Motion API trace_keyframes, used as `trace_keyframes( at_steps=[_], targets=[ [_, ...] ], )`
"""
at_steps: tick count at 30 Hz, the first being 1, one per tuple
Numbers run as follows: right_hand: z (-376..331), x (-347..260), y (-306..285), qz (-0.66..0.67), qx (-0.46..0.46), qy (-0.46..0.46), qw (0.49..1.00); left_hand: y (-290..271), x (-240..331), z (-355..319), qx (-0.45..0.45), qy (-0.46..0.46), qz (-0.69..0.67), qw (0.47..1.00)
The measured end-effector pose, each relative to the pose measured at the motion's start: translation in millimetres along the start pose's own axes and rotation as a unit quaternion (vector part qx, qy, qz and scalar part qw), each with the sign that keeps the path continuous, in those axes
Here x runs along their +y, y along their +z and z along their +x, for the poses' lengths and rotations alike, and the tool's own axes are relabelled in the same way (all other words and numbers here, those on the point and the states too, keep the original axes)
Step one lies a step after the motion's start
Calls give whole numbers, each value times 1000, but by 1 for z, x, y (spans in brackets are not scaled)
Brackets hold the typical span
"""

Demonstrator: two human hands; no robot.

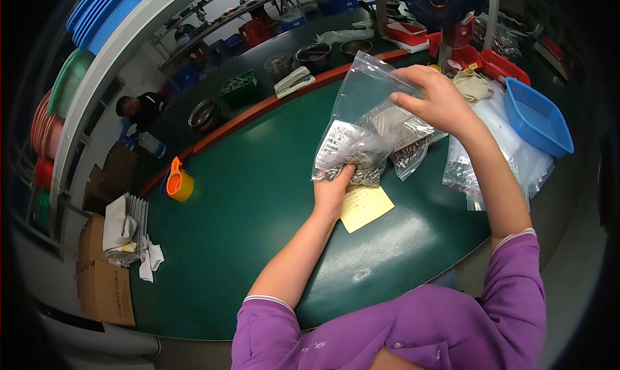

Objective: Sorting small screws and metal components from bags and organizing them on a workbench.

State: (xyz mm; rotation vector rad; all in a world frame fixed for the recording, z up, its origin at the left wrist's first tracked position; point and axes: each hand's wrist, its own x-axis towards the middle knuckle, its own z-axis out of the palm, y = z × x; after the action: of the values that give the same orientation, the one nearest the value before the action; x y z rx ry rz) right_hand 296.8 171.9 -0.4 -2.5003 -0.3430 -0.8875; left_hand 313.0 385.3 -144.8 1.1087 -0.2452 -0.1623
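Where the head view looks down on the green bench [258,195], the left hand [332,190] supports from below a clear plastic bag [361,118] weighted with small metal parts, its grip pinching the bag's lower edge between thumb and fingers so that the load settles to the bottom; the right hand [439,99] holds the bag's upper part, fingers pressed together on the film at the right side, which keeps the mouth raised and the bag upright above the bench rather than lying on it; a white printed label [339,147] shows on the bag's left face, and a second packet of metal parts [410,152] hangs just behind and to the right, touching the first; directly beneath the left hand lies a yellow paper note [365,207], flat on the bench and near at hand for reading; to the right, a stack of empty clear bags [510,157] lies beside a blue plastic basket [539,121], within reach of the right arm; at the left edge sit an orange tape dispenser [179,183] and, nearer, folded white cloths [132,234] on cardboard boxes [103,283]; along the far side stand metal bowls [314,53], a green tray [240,86] and red trays [407,33], with another person [142,108] seated at far left.
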Motion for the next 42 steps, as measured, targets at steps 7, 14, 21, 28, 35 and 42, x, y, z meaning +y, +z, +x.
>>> trace_keyframes(
  at_steps=[7, 14, 21, 28, 35, 42],
  targets=[
    [19, -30, -8, 89, -79, -105, 987, -4, -1, 4, 37, -5, 2, 999],
    [42, -32, 1, 225, -445, 151, 854, -2, 3, 2, 30, -49, -11, 998],
    [43, -46, 48, -129, -443, 13, 887, -3, -1, 2, -24, -41, -56, 997],
    [42, -28, 23, 27, -331, 40, 942, -6, 8, 4, -40, -50, -107, 992],
    [31, -8, 10, 182, -185, 89, 962, -9, 16, 5, -69, -54, -127, 988],
    [18, -15, 34, 290, -277, 192, 896, -8, 10, 3, -86, -54, -103, 989]
  ],
)
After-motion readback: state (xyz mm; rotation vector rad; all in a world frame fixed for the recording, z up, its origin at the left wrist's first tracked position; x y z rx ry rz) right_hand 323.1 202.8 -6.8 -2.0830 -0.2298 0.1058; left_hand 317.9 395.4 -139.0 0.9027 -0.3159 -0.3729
